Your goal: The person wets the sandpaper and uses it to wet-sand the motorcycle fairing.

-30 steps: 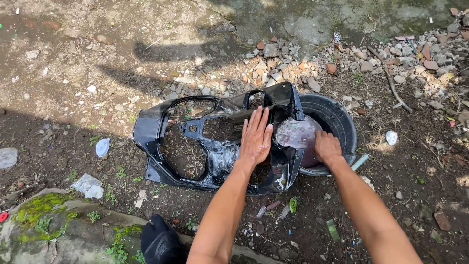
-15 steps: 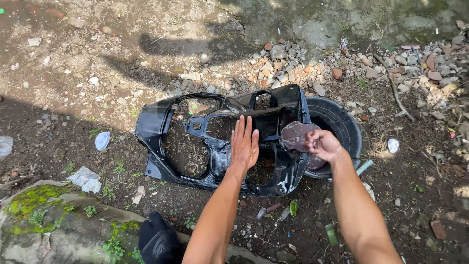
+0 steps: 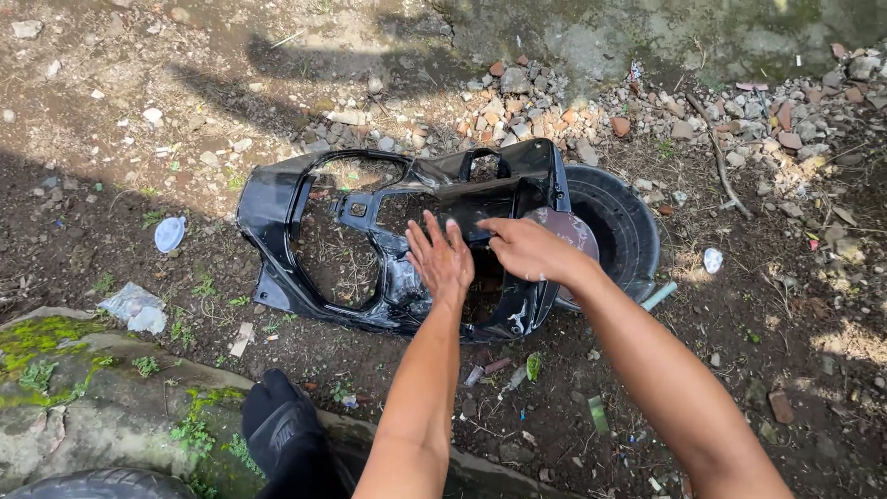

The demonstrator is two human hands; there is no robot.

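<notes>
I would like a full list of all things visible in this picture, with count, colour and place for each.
Motorcycle body panel: one, glossy black, on the dirt at centre.
Tyre: one, black, behind the panel's right end.
Sandpaper disc: one, reddish-grey, under the right hand.
Rubble: many stones, grey and reddish, along the top.
Lid: one, pale blue, left of the panel.
Plastic wrapper: one, clear, lower left.
Mossy stone: one, grey-green, bottom left.
Shoe: one, black, bottom centre.
Left hand: flat on the panel.
Right hand: on the disc.
</notes>
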